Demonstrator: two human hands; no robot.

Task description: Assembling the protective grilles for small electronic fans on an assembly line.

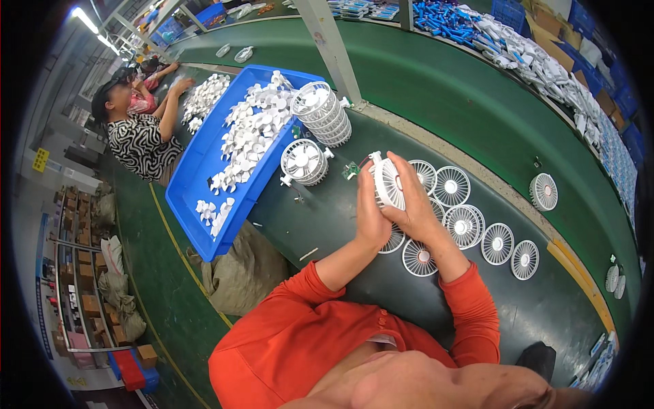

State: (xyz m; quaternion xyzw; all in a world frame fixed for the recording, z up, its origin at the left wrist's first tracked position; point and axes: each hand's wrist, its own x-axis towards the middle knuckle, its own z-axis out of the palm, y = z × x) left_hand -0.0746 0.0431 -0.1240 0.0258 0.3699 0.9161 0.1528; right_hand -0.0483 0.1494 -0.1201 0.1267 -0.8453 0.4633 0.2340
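Note:
Between both palms, above the dark green work surface, I hold a white round fan head (390, 185) tilted on its edge, its spoked grille turned to the right. My left hand (372, 217) is pressed to its left side, and my right hand (417, 204) wraps its right side with the thumb in front. A small green circuit board (351, 170) sits just left of the fan head. Around and behind my right hand lie several white round fan grilles (452, 186), some partly hidden by it. Further left are a fan housing (304, 163) with blades inside and a stack of fan housings (327, 126).
A blue tray (178, 204) of white fan blades (252, 126) stands at the left. Behind a metal post (328, 51), a green conveyor belt (436, 85) carries another fan head (543, 191). White and blue parts (518, 51) are heaped beyond. Another person (139, 133) works at far left.

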